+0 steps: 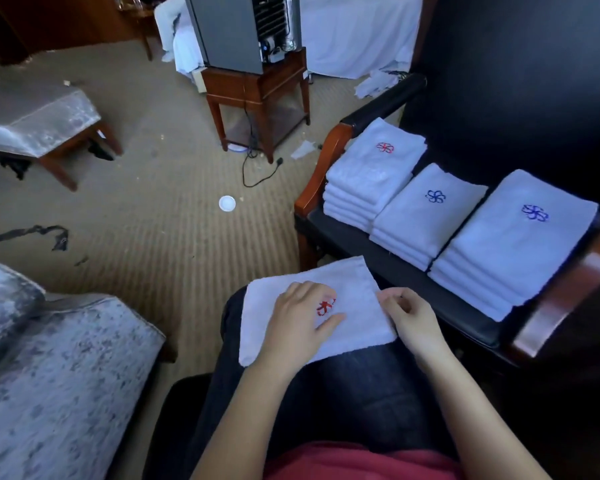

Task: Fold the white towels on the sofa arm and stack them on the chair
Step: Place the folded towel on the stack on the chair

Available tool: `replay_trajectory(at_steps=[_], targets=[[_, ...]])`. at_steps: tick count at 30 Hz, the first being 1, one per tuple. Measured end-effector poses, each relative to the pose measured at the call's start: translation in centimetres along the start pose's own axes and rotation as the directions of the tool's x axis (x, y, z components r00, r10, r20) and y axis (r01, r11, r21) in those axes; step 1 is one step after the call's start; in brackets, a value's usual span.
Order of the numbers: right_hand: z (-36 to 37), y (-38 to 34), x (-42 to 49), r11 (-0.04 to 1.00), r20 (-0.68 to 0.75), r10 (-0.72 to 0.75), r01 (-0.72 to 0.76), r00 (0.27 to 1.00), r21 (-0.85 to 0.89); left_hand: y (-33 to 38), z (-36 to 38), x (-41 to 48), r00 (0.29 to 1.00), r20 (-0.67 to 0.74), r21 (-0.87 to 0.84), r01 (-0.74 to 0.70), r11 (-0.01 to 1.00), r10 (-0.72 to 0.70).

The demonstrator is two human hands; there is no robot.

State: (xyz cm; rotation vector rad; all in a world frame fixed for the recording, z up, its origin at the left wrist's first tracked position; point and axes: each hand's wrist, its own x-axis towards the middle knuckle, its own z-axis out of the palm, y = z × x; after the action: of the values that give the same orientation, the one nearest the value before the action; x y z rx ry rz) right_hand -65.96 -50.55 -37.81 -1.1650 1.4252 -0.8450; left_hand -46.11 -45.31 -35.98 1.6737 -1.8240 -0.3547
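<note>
**While spread across the lap, pressed and pinched: one white towel, folded stacks beyond**

Nearest, draped over dark-trousered thighs: white towel [359, 325], doubled into a rectangle, red stitched emblem on top. Pressed flat by left hand [302, 318], fingers straight and spread over the emblem. Pinched at its right edge by right hand [409, 320], fingers curled in narrow.

Judged soft, light and limp. Likely to sag and fall open if lifted by one corner. Neither slippery nor fragile. Best taken along a folded edge with both hands, or carried flat on the palms.

At lower left: grey sofa arm [84, 358].

Just past the knees, to the right: dark chair [328, 157] with wooden arms, serving as the holder. Carries three piles close side by side, several towels each: nearest stack [520, 251] and middle stack [426, 220] topped by blue emblems, farthest stack [371, 174] by a red one.
</note>
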Motion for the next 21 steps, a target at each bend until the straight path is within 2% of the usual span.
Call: replay_trajectory(at_steps=[3,6,9,13,15,18,21], targets=[[-0.4,0.3,-0.3,0.998,-0.024,-0.040,0.038,0.999,-0.041,1.8,2.7,0.0,0.977,0.125,0.096,-0.184,0.978,0.172],[-0.6,0.2,-0.3,0.997,-0.017,-0.064,0.063,0.998,-0.041,2.0,4.3,-0.1,0.974,0.125,0.186,-0.210,0.960,0.189],[-0.8,-0.1,-0.3,0.997,-0.011,-0.069,0.069,0.998,-0.035,2.2,4.6,0.1,0.974,0.012,0.193,-0.223,0.955,0.226],[-1.7,-0.3,-0.6,0.998,0.010,-0.067,0.068,0.998,-0.009,3.7,3.6,0.8,0.976,-0.203,0.065,-0.067,0.996,0.079],[-2.2,-0.1,-0.8,0.999,0.042,-0.045,0.044,0.998,0.013,4.2,3.6,1.2,0.970,-0.229,0.038,-0.070,0.997,0.077],[-2.5,0.6,-0.7,0.999,0.122,0.001,-0.006,0.992,0.040,4.3,4.5,1.0,0.972,-0.147,0.055,-0.175,0.983,0.182],[-3.0,1.4,-0.5,0.997,0.147,0.058,-0.050,0.987,-0.061,3.5,6.0,0.1,0.969,0.022,0.118,-0.247,0.962,0.246]])
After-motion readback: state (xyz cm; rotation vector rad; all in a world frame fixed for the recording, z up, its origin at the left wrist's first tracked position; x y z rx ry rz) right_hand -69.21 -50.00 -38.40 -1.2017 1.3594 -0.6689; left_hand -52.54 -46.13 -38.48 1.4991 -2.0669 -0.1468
